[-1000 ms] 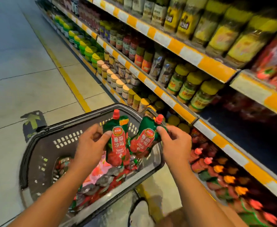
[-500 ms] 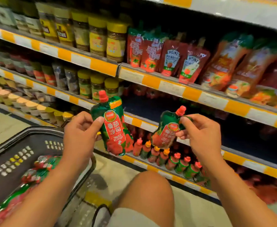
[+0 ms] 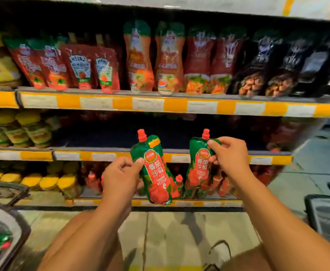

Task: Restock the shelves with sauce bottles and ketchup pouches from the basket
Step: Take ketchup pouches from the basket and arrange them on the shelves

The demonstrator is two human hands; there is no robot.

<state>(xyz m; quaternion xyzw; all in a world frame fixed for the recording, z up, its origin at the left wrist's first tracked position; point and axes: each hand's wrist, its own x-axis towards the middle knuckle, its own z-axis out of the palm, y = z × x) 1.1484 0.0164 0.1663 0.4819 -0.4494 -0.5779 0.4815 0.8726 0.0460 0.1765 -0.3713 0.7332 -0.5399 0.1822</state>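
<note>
I see left hand (image 3: 121, 173) gripping one ketchup pouch (image 3: 156, 173), right hand (image 3: 228, 153) pinching second pouch (image 3: 200, 167), both upright before the shelf (image 3: 179, 106)

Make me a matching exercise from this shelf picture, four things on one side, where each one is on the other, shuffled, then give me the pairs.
Things:
1. Heinz pouches
2. yellow-lidded jars
3. left hand
4. basket

Places:
A. on the floor, at the left edge
B. top visible shelf
C. gripping a ketchup pouch by its side
D. middle shelf, left part

Pairs: 1-B, 2-D, 3-C, 4-A
</note>
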